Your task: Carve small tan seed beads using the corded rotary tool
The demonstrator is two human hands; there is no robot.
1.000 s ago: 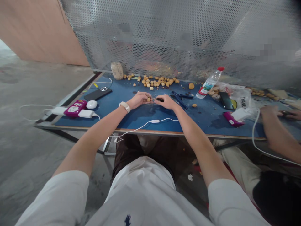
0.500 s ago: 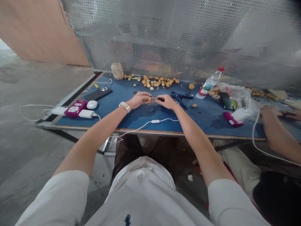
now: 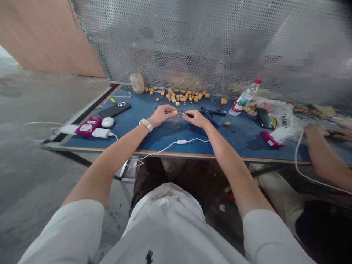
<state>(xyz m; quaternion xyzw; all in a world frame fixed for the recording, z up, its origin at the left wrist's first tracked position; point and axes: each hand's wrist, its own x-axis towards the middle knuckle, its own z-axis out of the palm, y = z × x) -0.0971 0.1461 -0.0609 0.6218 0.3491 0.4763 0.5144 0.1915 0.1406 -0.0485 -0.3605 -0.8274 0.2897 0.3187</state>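
Note:
My left hand (image 3: 162,116) is closed, its fingertips pinching a small tan nut-like piece (image 3: 176,112) above the blue table. Facing it, my right hand (image 3: 196,118) grips a dark-handled tool (image 3: 189,115) whose thin metal tip points left at the piece. The exact kind of tool is too small to tell. Just beyond my right hand lie blue-handled pliers (image 3: 213,111). A heap of similar small tan pieces (image 3: 189,96) spreads along the back of the table, and one loose tan piece (image 3: 227,124) lies to the right of my right hand.
A perforated metal screen (image 3: 176,44) rises behind the table. Left are a black phone (image 3: 115,109), a white case (image 3: 107,122) and a purple power strip (image 3: 88,127). A white cable (image 3: 165,147) crosses the front. Right are a water bottle (image 3: 244,98) and a co-worker's arm (image 3: 321,154).
The fingers of my left hand have shifted slightly, and the tan piece now shows a paler side, slightly higher. My right hand has moved a little with the tool.

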